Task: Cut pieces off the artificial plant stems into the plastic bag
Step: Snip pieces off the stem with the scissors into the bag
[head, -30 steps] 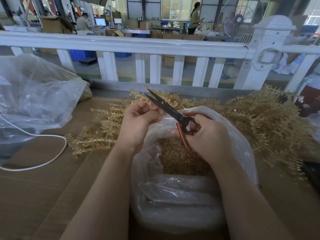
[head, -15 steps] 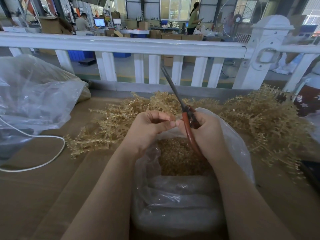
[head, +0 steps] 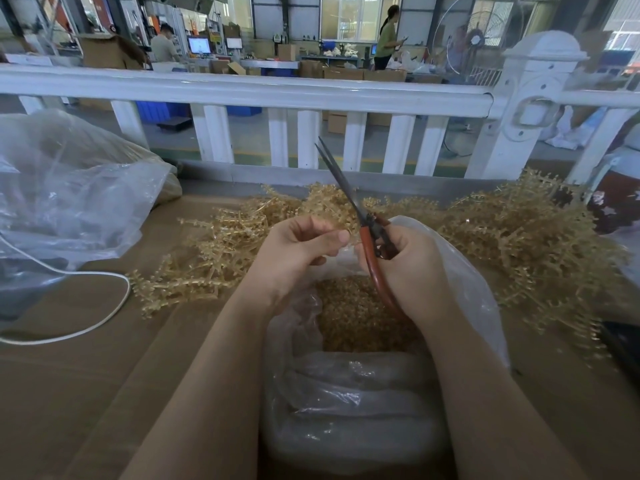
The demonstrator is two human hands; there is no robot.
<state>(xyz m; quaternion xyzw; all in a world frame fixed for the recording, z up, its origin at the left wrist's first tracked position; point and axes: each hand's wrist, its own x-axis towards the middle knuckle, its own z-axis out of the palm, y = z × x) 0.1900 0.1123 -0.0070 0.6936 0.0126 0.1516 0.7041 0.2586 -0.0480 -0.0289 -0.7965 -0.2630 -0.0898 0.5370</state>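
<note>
Pale golden artificial plant stems (head: 512, 237) lie heaped across the brown table behind the clear plastic bag (head: 464, 282). The bag stands open, holding small golden cut pieces (head: 356, 317).

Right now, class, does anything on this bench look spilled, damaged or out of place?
Nothing stands out. The cut pieces lie inside the plastic bag, the uncut stems are heaped behind it, and the right hand grips the scissors, blades pointing away.

Glossy clear plastic bag (head: 474, 292); matt cardboard table (head: 69, 375) (brown); dull metal scissors (head: 346, 192).
</note>
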